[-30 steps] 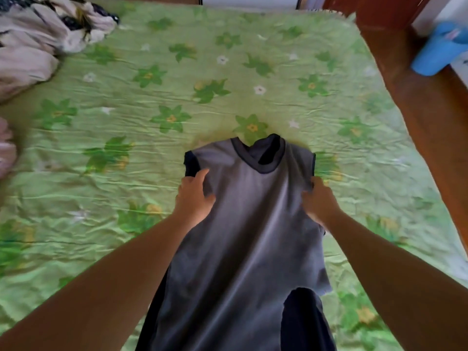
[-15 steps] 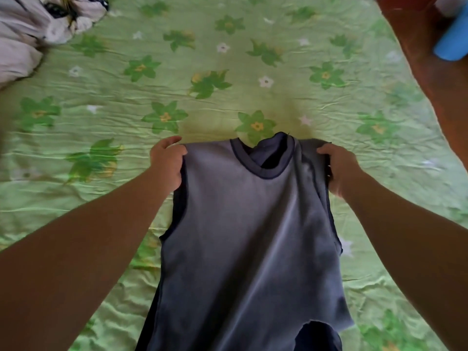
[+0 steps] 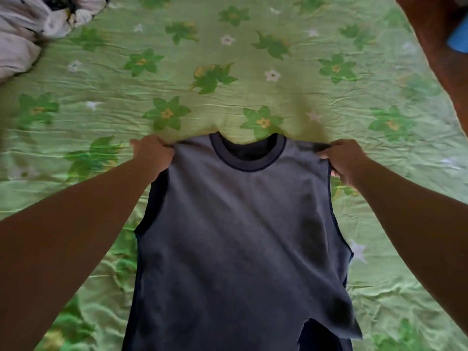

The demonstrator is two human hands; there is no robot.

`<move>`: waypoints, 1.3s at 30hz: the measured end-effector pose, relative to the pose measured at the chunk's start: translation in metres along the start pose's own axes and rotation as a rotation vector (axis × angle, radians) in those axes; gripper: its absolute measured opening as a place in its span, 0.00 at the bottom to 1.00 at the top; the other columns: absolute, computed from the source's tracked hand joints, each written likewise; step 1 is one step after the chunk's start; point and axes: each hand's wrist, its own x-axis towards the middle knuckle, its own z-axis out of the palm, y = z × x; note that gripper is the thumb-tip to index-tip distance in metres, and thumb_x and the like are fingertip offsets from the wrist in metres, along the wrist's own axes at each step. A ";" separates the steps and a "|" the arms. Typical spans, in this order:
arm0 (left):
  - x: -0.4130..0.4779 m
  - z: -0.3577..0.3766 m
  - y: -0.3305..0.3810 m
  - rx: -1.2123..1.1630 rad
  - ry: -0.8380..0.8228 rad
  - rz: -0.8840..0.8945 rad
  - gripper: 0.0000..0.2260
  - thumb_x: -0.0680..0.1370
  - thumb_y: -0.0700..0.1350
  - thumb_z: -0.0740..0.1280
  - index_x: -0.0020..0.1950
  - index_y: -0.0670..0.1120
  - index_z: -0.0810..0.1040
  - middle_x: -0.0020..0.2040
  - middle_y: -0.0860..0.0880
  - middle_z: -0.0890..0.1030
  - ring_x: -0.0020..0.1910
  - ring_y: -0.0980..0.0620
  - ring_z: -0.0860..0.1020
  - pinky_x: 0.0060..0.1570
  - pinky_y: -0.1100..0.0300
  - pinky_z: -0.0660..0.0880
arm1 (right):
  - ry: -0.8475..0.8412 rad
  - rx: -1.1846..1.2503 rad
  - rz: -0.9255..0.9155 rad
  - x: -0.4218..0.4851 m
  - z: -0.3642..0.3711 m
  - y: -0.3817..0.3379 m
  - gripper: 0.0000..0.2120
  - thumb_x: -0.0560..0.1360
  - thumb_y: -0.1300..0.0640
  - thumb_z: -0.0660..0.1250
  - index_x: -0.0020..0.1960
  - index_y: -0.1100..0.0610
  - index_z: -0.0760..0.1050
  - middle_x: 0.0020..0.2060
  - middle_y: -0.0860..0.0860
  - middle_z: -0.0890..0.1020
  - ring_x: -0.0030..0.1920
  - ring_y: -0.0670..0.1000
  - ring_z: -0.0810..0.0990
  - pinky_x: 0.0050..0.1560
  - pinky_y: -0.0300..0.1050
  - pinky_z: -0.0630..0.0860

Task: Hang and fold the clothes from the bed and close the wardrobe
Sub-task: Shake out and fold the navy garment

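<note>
Bedsheet (image 3: 298, 92) beneath shirt (image 3: 240, 236), shoulders now wider apart

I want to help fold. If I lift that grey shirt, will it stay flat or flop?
Probably floppy: the grey shirt drapes and creases between the left hand and right hand. Likely light: thin cloth, pinched only at the shoulders.

Sleeveless shirt (image 3: 240, 224) centre frame: grey-blue, darker navy trim at neckline and armholes. Bedsheet (image 3: 253, 72): light green, darker green flowers with yellow centres, small white flowers. Crumpled clothes (image 3: 27, 24) upper left: pale pinkish-white, dark patterned patch. Blue object (image 3: 458, 41) upper right, on reddish-brown floor (image 3: 435, 34).
</note>
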 end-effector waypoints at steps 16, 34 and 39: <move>-0.084 0.073 -0.014 0.529 -0.069 0.597 0.30 0.81 0.67 0.44 0.82 0.59 0.46 0.83 0.45 0.46 0.81 0.44 0.43 0.77 0.38 0.44 | -0.115 -1.261 -0.651 -0.069 0.092 0.069 0.39 0.76 0.26 0.37 0.82 0.44 0.39 0.82 0.54 0.43 0.81 0.60 0.39 0.75 0.72 0.40; -0.246 0.067 -0.097 0.522 -0.047 0.640 0.30 0.82 0.64 0.49 0.82 0.53 0.54 0.82 0.39 0.50 0.81 0.40 0.48 0.77 0.39 0.53 | -0.129 -1.434 -0.679 -0.188 0.035 0.154 0.36 0.80 0.30 0.34 0.82 0.46 0.48 0.82 0.54 0.54 0.81 0.59 0.46 0.74 0.73 0.42; -0.267 0.063 -0.118 0.543 -0.072 0.615 0.30 0.82 0.65 0.49 0.82 0.56 0.51 0.82 0.41 0.50 0.81 0.43 0.48 0.78 0.41 0.49 | -0.126 -1.237 -0.646 -0.205 0.008 0.169 0.32 0.81 0.32 0.43 0.82 0.42 0.45 0.82 0.52 0.44 0.81 0.56 0.40 0.77 0.69 0.44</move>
